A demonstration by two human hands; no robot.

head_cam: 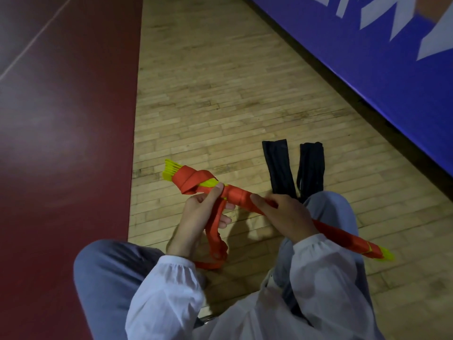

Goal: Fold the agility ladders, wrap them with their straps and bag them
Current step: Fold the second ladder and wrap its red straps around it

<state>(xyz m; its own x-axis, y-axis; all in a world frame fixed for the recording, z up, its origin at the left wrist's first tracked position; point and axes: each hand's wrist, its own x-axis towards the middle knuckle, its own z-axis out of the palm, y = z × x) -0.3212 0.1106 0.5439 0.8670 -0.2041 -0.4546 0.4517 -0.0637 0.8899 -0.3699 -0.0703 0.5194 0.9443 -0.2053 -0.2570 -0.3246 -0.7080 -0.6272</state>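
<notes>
A folded agility ladder (241, 195), a bundle of yellow rungs wound in orange strap, lies slanted across my lap from upper left to lower right. My right hand (285, 214) grips the middle of the bundle from above. My left hand (199, 214) pinches the loose orange strap (215, 231) where it leaves the bundle; the strap's free end hangs down and loops on the floor between my knees. Yellow rung tips stick out at both ends. Two flat black bags (278, 165) lie side by side on the floor just beyond my right knee.
I sit on a pale wooden floor (208, 94). A dark red court area (61, 143) borders it on the left. A blue padded wall (380, 69) with white lettering runs diagonally along the right.
</notes>
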